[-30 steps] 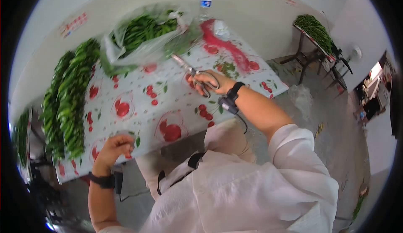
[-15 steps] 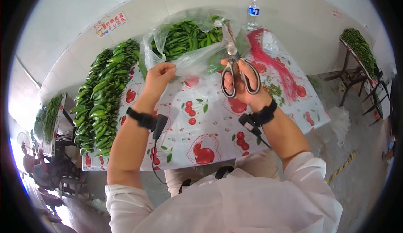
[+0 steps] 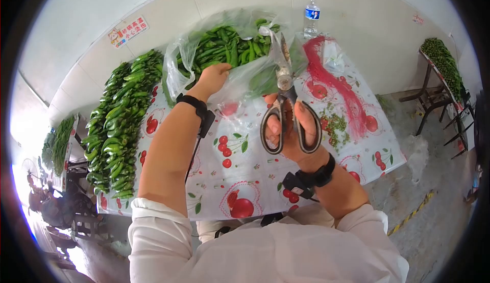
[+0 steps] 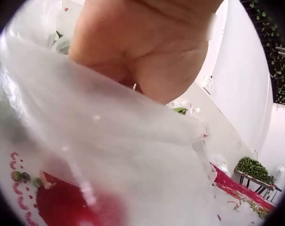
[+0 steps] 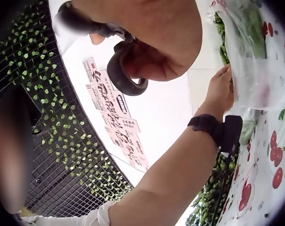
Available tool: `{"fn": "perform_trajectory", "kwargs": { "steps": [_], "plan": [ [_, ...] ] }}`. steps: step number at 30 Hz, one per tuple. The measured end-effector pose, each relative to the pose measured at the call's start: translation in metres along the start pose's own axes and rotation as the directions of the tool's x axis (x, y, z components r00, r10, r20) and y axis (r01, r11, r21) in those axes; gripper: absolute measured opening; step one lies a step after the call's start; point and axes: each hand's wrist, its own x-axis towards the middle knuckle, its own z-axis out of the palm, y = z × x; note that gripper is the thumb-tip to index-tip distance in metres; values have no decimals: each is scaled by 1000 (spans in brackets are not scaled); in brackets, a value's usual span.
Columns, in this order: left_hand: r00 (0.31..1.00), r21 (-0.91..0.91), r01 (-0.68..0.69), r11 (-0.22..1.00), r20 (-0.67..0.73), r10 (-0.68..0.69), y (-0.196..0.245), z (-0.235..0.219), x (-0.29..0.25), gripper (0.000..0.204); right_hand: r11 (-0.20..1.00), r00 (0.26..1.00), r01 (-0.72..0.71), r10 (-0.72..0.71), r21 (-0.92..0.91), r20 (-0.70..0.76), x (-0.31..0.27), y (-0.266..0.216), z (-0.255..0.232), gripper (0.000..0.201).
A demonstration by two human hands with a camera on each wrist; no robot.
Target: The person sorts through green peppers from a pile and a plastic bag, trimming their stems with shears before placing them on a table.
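surface (image 3: 265, 181): We see a cloth printed with cherries, running from near us to the far wall.
peppers (image 3: 120, 125): A long heap of green peppers lies along the left edge, its long axis running near to far.
bag (image 3: 250, 74): A clear plastic bag of green peppers sits at the far middle, its mouth towards us.
red strands (image 3: 337, 86): These lie to the right of the bag, with cut stems just beside them.
bottle (image 3: 311, 18): It stands upright by the far wall.
left hand (image 3: 214, 76): Our left hand pinches the near edge of the bag, its grip closed on the plastic.
right hand (image 3: 291, 130): Fingers sit through both loops of the scissors (image 3: 286, 104), so this grip is closed on them.
scissors: We hold them in the air above the surface, just in front of the bag; the long axis runs near to far, blades together and pointing away at the bag.
risk: As we judge it, the tips could slit the thin plastic and spill peppers, or nick our left fingers, which are near the blades.
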Motion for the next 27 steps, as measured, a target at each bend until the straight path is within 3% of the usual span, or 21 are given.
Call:
{"fn": "perform_trajectory", "kwargs": {
  "steps": [2,5,7,9,11,14,17,20,27],
  "plan": [
    [989,160,-26,987,145,2,-1,10,15,30,1000,1000,15,-15,5,5,3,1,1,49],
    [974,389,217,895,-30,-223,42,11,15,33,1000,1000,-12,12,-26,15,1,4,-12,49],
    [994,501,101,859,-95,-61,35,21,18,32,999,1000,-24,24,-27,9,-2,8,-16,50],
    [989,428,17,904,124,-78,23,28,28,31,996,995,-68,64,-55,-74,-5,8,-9,50],
    [956,491,-130,862,294,-24,-12,51,45,31,994,996,-74,71,-75,-50,-5,14,-15,49],
    [990,498,-46,866,140,-28,-6,55,38,30,993,994,-91,86,-72,-64,-8,17,-17,50],
    [992,360,51,931,92,-90,-12,53,38,30,993,997,-70,66,-99,-52,-9,20,-21,49],
    [987,270,159,950,-56,-149,-13,51,29,30,991,998,-67,65,-116,-24,-9,20,-26,50],
    [968,325,252,912,-65,-244,-1,35,12,27,993,996,-83,81,-80,-27,-7,21,-29,49]
  ]
}}
